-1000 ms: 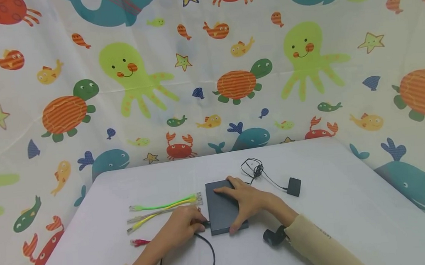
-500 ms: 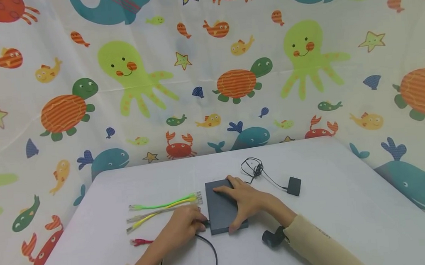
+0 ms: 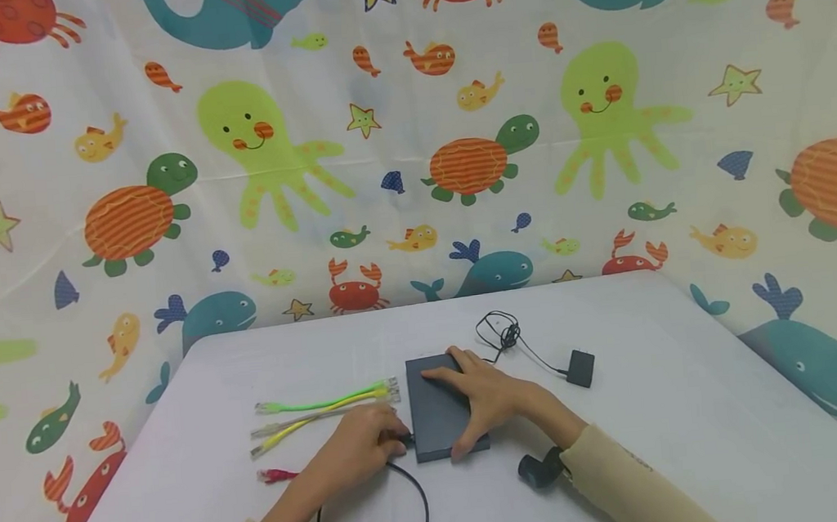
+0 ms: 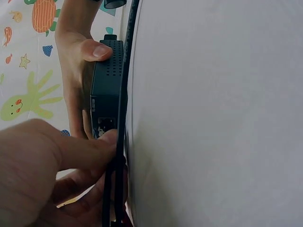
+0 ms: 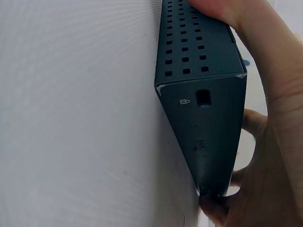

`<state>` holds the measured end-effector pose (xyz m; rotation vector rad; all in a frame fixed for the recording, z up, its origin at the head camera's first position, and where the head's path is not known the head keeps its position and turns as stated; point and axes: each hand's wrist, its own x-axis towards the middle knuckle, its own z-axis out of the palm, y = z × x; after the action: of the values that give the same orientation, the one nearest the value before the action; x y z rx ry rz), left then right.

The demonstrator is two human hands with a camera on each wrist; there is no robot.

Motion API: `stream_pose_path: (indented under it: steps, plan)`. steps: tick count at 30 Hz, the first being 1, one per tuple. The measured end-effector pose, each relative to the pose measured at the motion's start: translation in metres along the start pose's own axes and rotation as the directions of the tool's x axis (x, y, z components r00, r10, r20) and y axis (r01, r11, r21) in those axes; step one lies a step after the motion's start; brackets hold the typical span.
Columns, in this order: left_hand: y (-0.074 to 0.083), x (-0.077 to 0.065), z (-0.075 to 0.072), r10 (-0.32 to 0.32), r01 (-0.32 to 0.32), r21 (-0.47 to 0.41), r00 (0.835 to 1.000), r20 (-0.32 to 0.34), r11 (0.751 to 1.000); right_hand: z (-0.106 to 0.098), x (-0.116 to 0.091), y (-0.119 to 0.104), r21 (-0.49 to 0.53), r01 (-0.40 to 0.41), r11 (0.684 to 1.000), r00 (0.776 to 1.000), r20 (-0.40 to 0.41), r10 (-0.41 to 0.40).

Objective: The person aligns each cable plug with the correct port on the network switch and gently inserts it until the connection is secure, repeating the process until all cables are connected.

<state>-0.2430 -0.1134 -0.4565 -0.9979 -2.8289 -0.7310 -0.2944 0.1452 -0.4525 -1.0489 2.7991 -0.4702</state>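
Observation:
A flat dark network switch (image 3: 439, 407) lies on the white table, with a port and a perforated side showing in the left wrist view. My right hand (image 3: 491, 394) spans the switch and grips it, thumb on the near edge and fingers toward the far edge. At the switch's left side, my left hand (image 3: 366, 441) pinches the plug end of a black cable (image 3: 408, 440) close to the ports. In the left wrist view, the left fingers (image 4: 102, 149) hide the plug tip, so I cannot tell whether it is seated. The black cable loops toward the front.
Green, yellow and grey network cables (image 3: 319, 408) lie left of the switch. A red cable plug (image 3: 276, 475) shows beside the left forearm. Behind to the right, a bundled black cord (image 3: 507, 336) leads to a black power adapter (image 3: 580, 369). A patterned curtain (image 3: 394, 132) hangs behind.
The front loop of the black cable has shifted slightly right since a second ago. Both hands and the switch stay in nearly the same place.

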Motion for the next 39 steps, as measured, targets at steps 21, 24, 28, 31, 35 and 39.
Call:
stream_pose_path:
  steps: [21,24,28,31,35,39]
  plan:
    - [0.0013,0.002,0.0036,-0.012,0.011,0.023,0.998,0.058,1.0,0.0005,-0.0017,0.0,-0.005,-0.025,1.0,1.0,0.006,0.025]
    - [0.0007,0.0011,0.0044,-0.014,0.011,0.037,0.996,0.083,0.999,0.001,-0.0017,-0.0006,0.003,-0.029,1.0,1.0,0.012,0.029]
    - [-0.0007,-0.0005,0.0054,-0.003,0.0,0.035,0.996,0.087,0.999,0.0013,-0.0022,-0.0007,0.01,-0.029,1.0,0.999,0.013,0.029]
    - [-0.0024,-0.0014,0.006,0.018,-0.021,0.033,0.998,0.065,0.999,0.0015,-0.0023,-0.0004,0.009,-0.031,0.999,0.999,0.015,0.031]
    - [-0.0038,-0.0018,0.0062,0.039,-0.04,0.035,0.999,0.037,0.999,0.0016,-0.0021,-0.0002,0.009,-0.034,0.999,0.999,0.018,0.034]
    - [-0.0033,-0.0008,0.0031,0.007,-0.008,0.021,0.999,0.044,1.0,0.0011,-0.0022,0.0,0.016,-0.039,0.999,0.999,0.017,0.039]
